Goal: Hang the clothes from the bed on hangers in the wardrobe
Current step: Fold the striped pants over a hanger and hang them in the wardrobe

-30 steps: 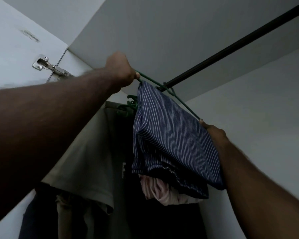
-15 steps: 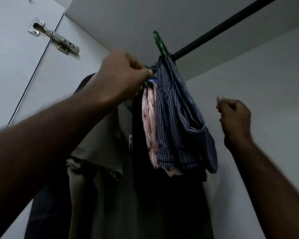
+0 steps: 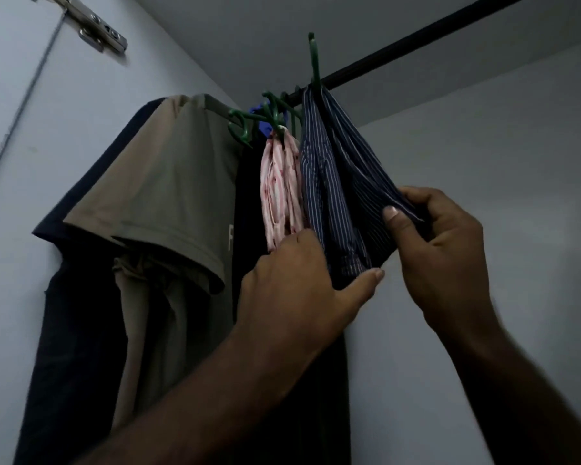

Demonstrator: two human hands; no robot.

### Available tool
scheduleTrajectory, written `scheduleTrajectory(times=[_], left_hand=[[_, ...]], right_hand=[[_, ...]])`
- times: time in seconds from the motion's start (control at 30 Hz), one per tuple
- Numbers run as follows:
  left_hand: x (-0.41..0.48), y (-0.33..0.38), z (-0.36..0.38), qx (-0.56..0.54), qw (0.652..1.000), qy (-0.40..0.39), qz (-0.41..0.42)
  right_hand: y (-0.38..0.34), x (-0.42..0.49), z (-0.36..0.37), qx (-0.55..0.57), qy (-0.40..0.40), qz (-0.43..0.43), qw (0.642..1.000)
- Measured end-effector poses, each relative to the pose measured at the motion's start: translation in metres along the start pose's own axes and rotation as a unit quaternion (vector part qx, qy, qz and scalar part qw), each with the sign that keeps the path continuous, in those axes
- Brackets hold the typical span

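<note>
A navy striped garment hangs folded over a green hanger hooked on the black wardrobe rail. My right hand pinches the garment's lower right edge between thumb and fingers. My left hand holds the garment's bottom from the left, thumb stretched under the fabric. A pink patterned garment hangs just left of it on another green hanger.
Farther left on the rail hang an olive T-shirt and dark clothes. A metal door hinge sits at the top left. White wardrobe walls close in on the left and right.
The striped garment swung from broadside to edge-on on the rail. Both hands left the hanger and dropped to the garment's lower edge, which they now hold.
</note>
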State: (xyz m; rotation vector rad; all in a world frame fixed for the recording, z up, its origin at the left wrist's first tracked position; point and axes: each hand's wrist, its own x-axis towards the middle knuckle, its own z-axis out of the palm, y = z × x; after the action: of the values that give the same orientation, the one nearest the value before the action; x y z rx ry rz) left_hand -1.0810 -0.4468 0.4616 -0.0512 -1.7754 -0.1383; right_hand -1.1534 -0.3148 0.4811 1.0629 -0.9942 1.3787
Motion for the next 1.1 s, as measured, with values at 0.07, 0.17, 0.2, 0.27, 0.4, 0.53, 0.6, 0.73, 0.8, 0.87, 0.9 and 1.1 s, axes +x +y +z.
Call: scheduleTrajectory(times=[0.07,0.17,0.2,0.27,0.4,0.53,0.6,0.73,0.8,0.87,0.9,1.1], left_hand=[[0.0,0.009,0.005,0.026,1.0,-0.008,-0.006],[0.001,0.013,0.01,0.012,1.0,0.011,-0.001],[0.001,0.013,0.011,-0.01,1.0,0.016,-0.002],[0.002,0.01,0.011,-0.064,0.998,0.022,-0.011],[0.005,0.01,0.007,-0.207,0.976,0.037,-0.05],[0.0,0.026,0.009,-0.197,0.98,0.021,-0.032],[-0.001,0.032,0.012,-0.111,0.993,0.018,-0.025],[0.002,0.038,0.011,-0.033,0.999,0.03,-0.012],[0.004,0.034,0.008,-0.051,0.998,0.023,-0.007],[0.006,0.029,0.003,-0.103,0.994,0.014,-0.015],[0.008,0.026,0.001,-0.141,0.99,0.016,-0.02],[0.014,0.015,-0.018,-0.281,0.959,0.011,-0.028]], right_hand=[[-0.001,0.002,-0.006,-0.006,-0.015,-0.001,1.0],[-0.001,0.004,-0.016,-0.014,-0.035,0.001,0.999],[0.0,0.005,-0.019,-0.025,-0.04,-0.002,0.999],[0.002,0.005,-0.026,-0.04,-0.044,-0.006,0.998],[0.005,-0.003,-0.033,-0.035,-0.051,-0.007,0.998],[0.006,-0.013,-0.027,0.056,-0.052,0.04,0.996],[0.005,-0.015,-0.024,0.081,-0.049,0.055,0.994],[-0.001,-0.016,-0.019,0.085,-0.06,0.055,0.993],[-0.004,-0.016,-0.02,0.076,-0.058,0.045,0.994],[-0.008,-0.015,-0.023,0.036,-0.052,0.017,0.998],[-0.008,-0.017,-0.025,-0.001,-0.051,-0.007,0.999],[0.004,-0.046,-0.023,-0.163,-0.08,-0.075,0.98]])
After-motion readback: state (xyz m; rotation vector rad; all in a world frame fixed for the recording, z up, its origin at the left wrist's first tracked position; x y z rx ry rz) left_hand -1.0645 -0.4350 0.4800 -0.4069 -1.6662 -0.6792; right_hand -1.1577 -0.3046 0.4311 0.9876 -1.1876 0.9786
